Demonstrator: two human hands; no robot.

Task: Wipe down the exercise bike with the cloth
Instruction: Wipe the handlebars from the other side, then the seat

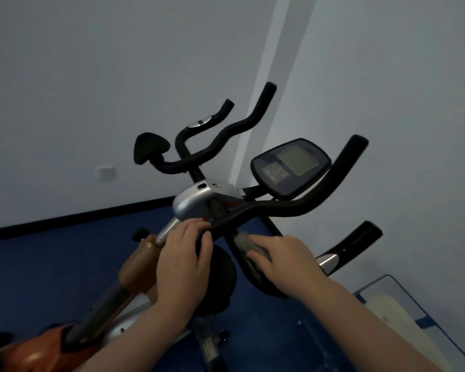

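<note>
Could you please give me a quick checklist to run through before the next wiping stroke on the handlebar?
1. Cloth in hand: ok. The right hand holds the grey cloth.
2. Cloth touching the handlebar: ok, pressed on a black bar just below it.
3. Bike steadied: ok. The left hand has its grip at the handlebar's centre, by the silver stem cover.
4. Console out of the stroke's path: ok, it sits above.
5. Cloth clean enough: cannot tell, too blurred.

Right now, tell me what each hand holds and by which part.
Left hand grips the handlebar near its middle clamp. Right hand holds the bunched cloth against a lower bar.
</note>
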